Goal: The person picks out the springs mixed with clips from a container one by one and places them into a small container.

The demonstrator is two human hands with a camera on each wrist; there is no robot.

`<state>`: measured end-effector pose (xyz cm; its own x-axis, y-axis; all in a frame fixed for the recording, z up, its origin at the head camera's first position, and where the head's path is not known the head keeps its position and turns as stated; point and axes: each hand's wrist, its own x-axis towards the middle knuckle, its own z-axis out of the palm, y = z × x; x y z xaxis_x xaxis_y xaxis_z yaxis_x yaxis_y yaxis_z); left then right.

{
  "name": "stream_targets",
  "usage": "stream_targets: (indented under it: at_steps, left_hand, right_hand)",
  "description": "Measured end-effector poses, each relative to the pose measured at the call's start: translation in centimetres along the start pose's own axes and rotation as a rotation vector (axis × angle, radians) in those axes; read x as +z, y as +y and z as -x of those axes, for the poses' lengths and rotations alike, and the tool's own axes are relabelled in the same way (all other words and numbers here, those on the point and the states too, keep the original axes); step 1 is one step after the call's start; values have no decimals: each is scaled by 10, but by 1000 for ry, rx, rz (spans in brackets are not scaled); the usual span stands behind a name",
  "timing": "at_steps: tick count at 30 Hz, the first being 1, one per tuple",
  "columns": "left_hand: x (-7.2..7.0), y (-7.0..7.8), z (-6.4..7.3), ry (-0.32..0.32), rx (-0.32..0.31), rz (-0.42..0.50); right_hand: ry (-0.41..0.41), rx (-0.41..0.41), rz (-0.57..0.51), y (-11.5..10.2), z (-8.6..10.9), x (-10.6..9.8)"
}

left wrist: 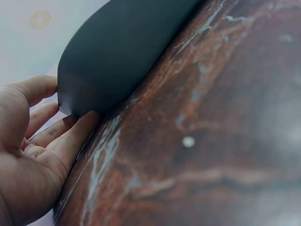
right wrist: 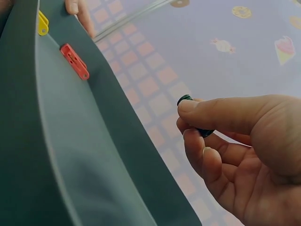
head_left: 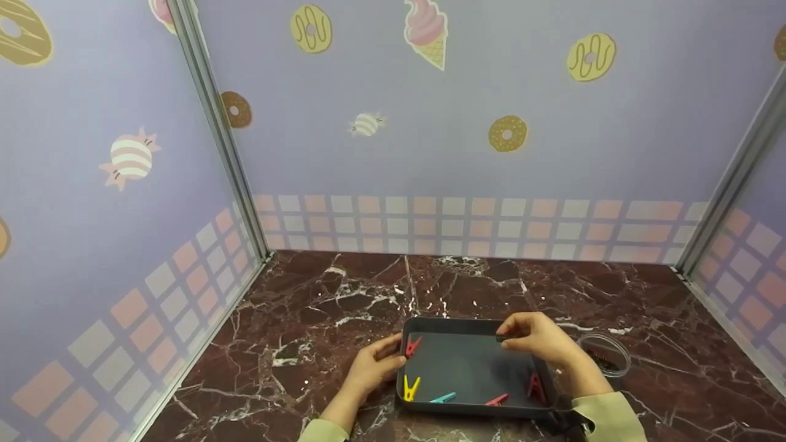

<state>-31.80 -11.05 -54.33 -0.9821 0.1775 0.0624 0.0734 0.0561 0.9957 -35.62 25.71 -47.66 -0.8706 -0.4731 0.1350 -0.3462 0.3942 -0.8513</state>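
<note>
A dark grey rectangular tray (head_left: 470,362) lies on the marbled table. At its left wall my left hand (head_left: 370,368) grips the edge, fingertips against the tray corner (left wrist: 84,89) in the left wrist view. Above the tray's right part, my right hand (head_left: 540,337) pinches a small dark ridged cylinder (right wrist: 205,132), like a coil, between thumb and fingers. Most of this piece is hidden by the fingertips. Along the tray's sides are clothespins: a red one (head_left: 413,345), a yellow one (head_left: 411,388), a light blue one (head_left: 443,398) and further red ones (head_left: 536,388).
To the right of the tray, partly behind my right forearm, stands a round clear container (head_left: 621,353) with dark and reddish small things in it. A dark object (head_left: 568,420) sits by the tray's near right corner. Patterned panels (head_left: 381,172) enclose the table.
</note>
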Motion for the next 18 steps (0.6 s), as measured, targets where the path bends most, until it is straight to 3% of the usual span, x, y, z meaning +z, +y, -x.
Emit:
stream_targets:
  at_steps: [8,18]
  left_hand:
    - [-1,0,0,12,4,-27]
    - [0,0,0,3,-2,5]
  right_hand:
    - [25,-11,29,0,10,-18]
    - [36,33,6,5,27,-43]
